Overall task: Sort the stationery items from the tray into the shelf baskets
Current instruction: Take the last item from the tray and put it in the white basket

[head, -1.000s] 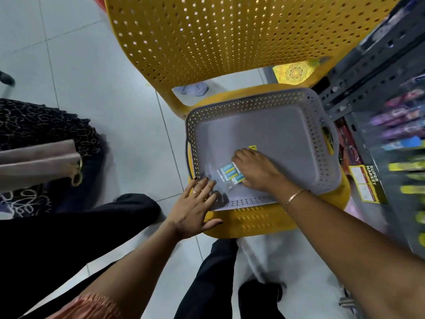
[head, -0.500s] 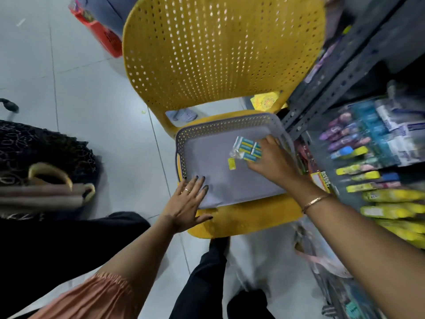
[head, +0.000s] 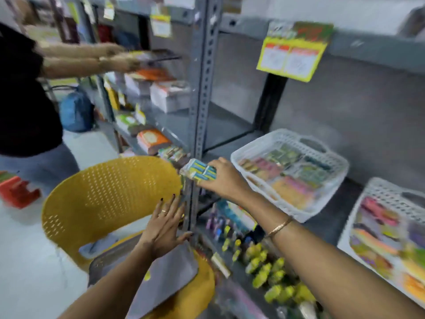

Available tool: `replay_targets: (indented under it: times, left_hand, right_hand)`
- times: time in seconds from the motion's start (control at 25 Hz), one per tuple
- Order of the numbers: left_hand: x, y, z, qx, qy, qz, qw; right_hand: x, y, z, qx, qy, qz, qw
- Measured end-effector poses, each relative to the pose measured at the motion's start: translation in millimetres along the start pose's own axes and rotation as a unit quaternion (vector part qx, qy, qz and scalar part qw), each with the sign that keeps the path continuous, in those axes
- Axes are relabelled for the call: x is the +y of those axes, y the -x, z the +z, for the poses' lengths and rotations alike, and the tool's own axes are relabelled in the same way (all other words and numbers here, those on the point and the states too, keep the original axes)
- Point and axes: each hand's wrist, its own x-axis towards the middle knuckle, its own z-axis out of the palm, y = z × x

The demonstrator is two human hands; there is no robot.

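My right hand [head: 226, 180] grips a clear packet of blue and yellow erasers [head: 200, 172], held in the air in front of the grey shelf post, just left of a white shelf basket [head: 253, 147] filled with small coloured packets. My left hand [head: 164, 226] hovers with fingers spread above the grey tray [head: 170, 272], which lies on the seat of a yellow chair [head: 110, 192]. A second white basket [head: 391, 192] with coloured items stands at the far right of the same shelf.
A grey metal shelf post [head: 203, 93] rises between my hands and the baskets. Below the baskets, a lower shelf holds yellow and purple items [head: 259, 261]. Another person [head: 27, 93] stands at the left, reaching into the shelves. A red object [head: 18, 192] lies on the floor.
My right hand lifted the eraser packet out of the tray and carried it up toward the shelf basket. My view swung up from the tray to the shelves. My left hand came off the tray's edge.
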Motion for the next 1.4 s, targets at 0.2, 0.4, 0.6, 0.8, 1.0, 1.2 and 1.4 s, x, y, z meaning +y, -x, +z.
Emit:
replay_targets:
  times: [0.2, 0.4, 0.6, 0.8, 1.0, 1.2, 1.4]
  left_hand:
    - [17.7, -110.1, -31.1, 0.071, 0.005, 0.101, 0.992]
    - [17.8, -178.4, -8.6, 0.026, 0.025, 0.17, 0.985]
    - [7.7, -213.2, 11.0, 0.043, 0.043, 0.243, 0.968]
    - [4.0, -220.1, 24.5, 0.041, 0.063, 0.27, 0.96]
    - [3.7, -221.8, 31.2, 0.079, 0.078, 0.277, 0.954]
    - [4.9, -221.5, 32.4, 0.079, 0.076, 0.275, 0.955]
    - [5.4, -220.3, 30.5, 0.078, 0.076, 0.274, 0.955]
  right_hand:
    - [47.8, -12.3, -93.3, 0.04, 0.063, 0.071, 0.995]
    - [118.2, -4.4, -143.1, 0.062, 0.098, 0.228, 0.967]
    - [186.0, 5.5, -156.3, 0.041, 0.143, 0.343, 0.927]
    - [225.6, -1.0, -134.8, 0.006, 0.161, 0.367, 0.916]
    - [240.4, -7.3, -121.7, -0.036, 0.192, 0.36, 0.912]
    - [245.8, -7.2, -124.0, -0.042, 0.164, 0.382, 0.909]
    - [247.9, -10.1, -122.2, -0.049, 0.136, 0.375, 0.916]
